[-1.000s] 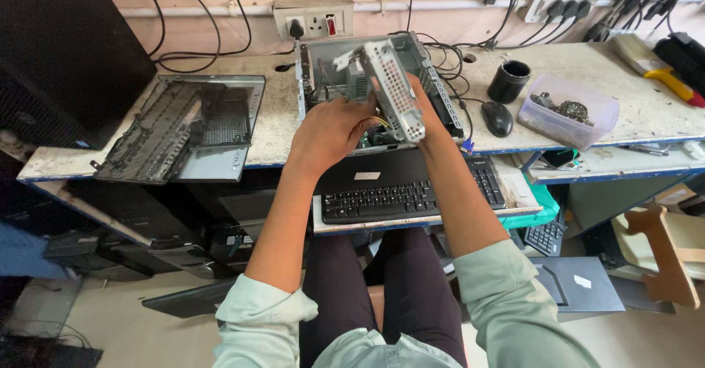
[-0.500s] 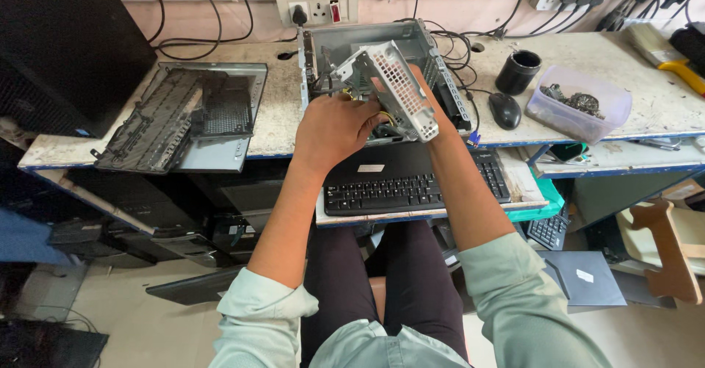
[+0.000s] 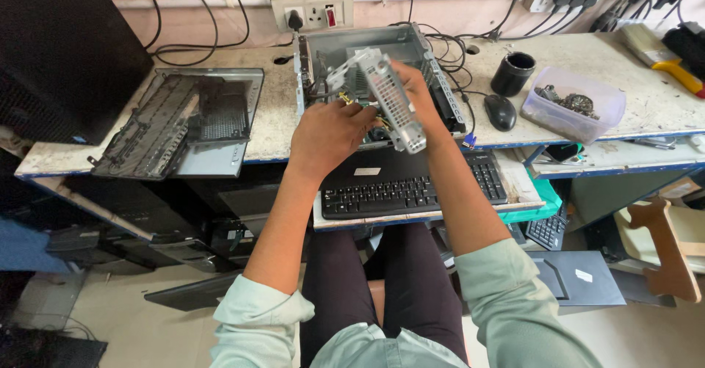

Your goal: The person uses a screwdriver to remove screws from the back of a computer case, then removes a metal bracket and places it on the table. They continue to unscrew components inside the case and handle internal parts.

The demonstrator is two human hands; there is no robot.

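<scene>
Both of my hands hold a perforated grey metal drive bracket (image 3: 385,96) just above an open desktop computer case (image 3: 433,67) on the workbench. My left hand (image 3: 327,136) grips the bracket's near left side. My right hand (image 3: 413,89) grasps it from the right and behind, with the fingers partly hidden by the metal. The bracket is tilted, its long side running from upper left to lower right. A black keyboard (image 3: 407,188) lies on a pull-out shelf below my forearms.
The case's removed side panel (image 3: 183,122) lies at the left on the bench. A black mouse (image 3: 501,111), a black cup (image 3: 512,73) and a clear plastic tub of small parts (image 3: 573,103) stand at the right. Wall sockets and cables run behind. A wooden chair (image 3: 664,247) stands lower right.
The bracket has tilted and shifted slightly in my hands over the case; my left hand has slid lower along it. The view moved a little.
</scene>
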